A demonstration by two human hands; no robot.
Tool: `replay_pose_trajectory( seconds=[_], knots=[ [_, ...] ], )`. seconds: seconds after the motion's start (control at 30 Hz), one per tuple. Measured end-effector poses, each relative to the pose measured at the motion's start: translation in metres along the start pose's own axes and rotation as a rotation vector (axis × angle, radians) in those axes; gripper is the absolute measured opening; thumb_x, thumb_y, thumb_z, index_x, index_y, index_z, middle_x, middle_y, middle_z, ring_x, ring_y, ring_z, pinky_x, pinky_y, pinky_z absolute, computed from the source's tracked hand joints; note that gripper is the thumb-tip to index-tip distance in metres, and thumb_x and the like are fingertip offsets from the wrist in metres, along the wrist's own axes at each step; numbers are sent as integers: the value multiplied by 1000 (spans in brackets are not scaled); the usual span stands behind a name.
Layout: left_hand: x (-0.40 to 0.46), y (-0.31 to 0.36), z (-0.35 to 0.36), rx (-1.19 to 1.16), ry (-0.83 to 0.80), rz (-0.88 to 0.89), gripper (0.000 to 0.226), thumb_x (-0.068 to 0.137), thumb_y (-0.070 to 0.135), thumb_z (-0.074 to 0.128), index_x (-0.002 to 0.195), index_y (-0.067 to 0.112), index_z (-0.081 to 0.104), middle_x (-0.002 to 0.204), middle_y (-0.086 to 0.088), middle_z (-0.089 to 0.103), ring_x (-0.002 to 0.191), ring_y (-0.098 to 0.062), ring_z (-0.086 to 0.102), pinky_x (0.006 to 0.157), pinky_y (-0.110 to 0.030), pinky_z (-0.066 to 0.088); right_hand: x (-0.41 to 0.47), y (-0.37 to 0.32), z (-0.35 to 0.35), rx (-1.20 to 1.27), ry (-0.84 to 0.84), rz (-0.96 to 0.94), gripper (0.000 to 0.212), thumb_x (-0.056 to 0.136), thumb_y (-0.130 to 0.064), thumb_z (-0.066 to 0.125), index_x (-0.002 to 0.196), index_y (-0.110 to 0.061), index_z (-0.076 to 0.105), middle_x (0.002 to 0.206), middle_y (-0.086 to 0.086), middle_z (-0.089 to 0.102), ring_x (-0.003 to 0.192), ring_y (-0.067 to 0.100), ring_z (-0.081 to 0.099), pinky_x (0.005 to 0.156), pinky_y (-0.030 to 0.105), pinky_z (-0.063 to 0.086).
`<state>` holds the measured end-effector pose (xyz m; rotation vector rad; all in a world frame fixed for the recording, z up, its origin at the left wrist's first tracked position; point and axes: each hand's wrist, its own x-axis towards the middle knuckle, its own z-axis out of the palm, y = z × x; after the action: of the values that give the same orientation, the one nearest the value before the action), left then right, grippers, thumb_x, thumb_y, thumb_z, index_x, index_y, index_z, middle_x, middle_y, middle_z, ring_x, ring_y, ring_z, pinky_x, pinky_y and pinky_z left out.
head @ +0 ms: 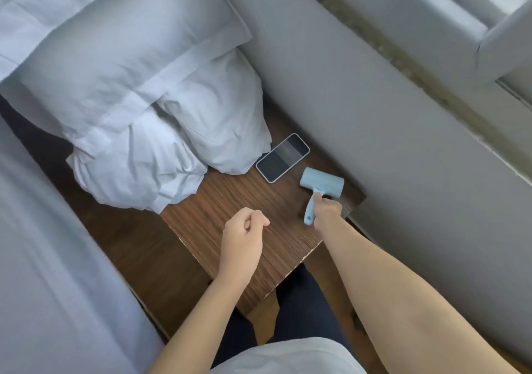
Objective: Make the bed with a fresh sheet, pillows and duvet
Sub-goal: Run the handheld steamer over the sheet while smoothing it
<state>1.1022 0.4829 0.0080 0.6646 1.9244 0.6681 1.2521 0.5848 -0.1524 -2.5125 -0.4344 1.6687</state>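
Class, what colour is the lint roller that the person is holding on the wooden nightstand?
Pale blue, head and handle alike: the lint roller, seen in the head view.

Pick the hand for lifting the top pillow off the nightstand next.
Left, probably. The left hand hangs loosely curled and holds nothing, on the top pillow's side. The right hand grips the lint roller.

right hand (326, 211) reaches forward, arm outstretched, fingers curled in a grip; left hand (243, 236) hovers loosely curled
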Motion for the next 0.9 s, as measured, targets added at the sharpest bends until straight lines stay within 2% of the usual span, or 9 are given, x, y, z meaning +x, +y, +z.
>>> replay_pose_trajectory(
  seconds=[0.07, 0.13, 0.2, 0.3, 0.4, 0.53, 0.6, 0.73, 0.9],
  knots=[
    [2, -2, 1, -10, 4, -20, 27, 99, 20, 48, 80, 19, 66, 51, 18, 50, 47, -2, 39, 48, -19, 34, 5, -3, -1, -34, 20, 29, 46, 104, -43, 46, 130, -7, 56, 128, 10, 63, 121, 28, 60, 55, 21, 37],
    [4, -5, 2, -20, 15, -36, 27, 99, 20, 48, 79, 19, 66, 51, 15, 49, 48, -6, 38, 48, -21, 34, 11, -6, 1, -23, 15, 25, 43, 104, -42, 47, 129, -9, 59, 127, 10, 64, 120, 28, 61, 68, 20, 43],
    [6, -6, 2, -15, 28, -51, 26, 99, 21, 48, 81, 20, 66, 52, 18, 51, 47, -2, 40, 48, -17, 35, 18, -3, 2, -45, 26, -2, 43, 104, -41, 47, 128, -8, 60, 127, 10, 65, 119, 28, 61, 76, 26, 42],
    [9, -10, 2, -22, 54, -68, 25, 99, 22, 48, 82, 20, 66, 53, 16, 51, 48, -1, 42, 49, -17, 37, 32, 5, 8, -46, 44, -81, 38, 100, -33, 55, 123, -3, 63, 123, 14, 67, 113, 33, 64, 80, 31, 48],
    [8, -11, 1, -33, 81, -71, 25, 99, 23, 49, 81, 22, 66, 59, 6, 51, 53, -6, 44, 52, -22, 41, 35, 6, 11, -84, 137, -55, 33, 98, -31, 61, 120, -6, 65, 115, 10, 67, 110, 31, 65, 79, 29, 44],
    [9, -12, 2, -18, 122, -77, 23, 99, 23, 50, 84, 23, 67, 78, -3, 64, 64, -12, 57, 61, -22, 50, 37, 3, 16, -187, 207, -101, 30, 100, -25, 58, 119, -3, 65, 122, 16, 66, 113, 34, 63, 84, 31, 44],
    [9, -14, 2, -43, 136, -77, 24, 99, 23, 50, 83, 22, 68, 76, -3, 63, 61, -8, 54, 60, -21, 48, 38, 3, 18, -250, 217, -131, 31, 102, -25, 55, 119, -1, 64, 122, 18, 66, 113, 36, 63, 81, 31, 42],
    [6, -19, 3, -91, 166, -71, 25, 99, 20, 50, 81, 21, 68, 62, 13, 55, 56, 0, 48, 55, -17, 42, 32, 1, 18, -336, 238, -192, 35, 103, -28, 53, 121, 1, 63, 120, 17, 67, 110, 34, 64, 75, 30, 40],
    [-5, -21, 1, -122, 208, -76, 26, 100, 21, 49, 81, 20, 67, 58, 19, 54, 53, 1, 47, 56, -18, 38, 23, -2, 9, -406, 198, -237, 37, 103, -26, 52, 125, 3, 59, 127, 20, 63, 114, 35, 62, 79, 32, 45]
  ],
)
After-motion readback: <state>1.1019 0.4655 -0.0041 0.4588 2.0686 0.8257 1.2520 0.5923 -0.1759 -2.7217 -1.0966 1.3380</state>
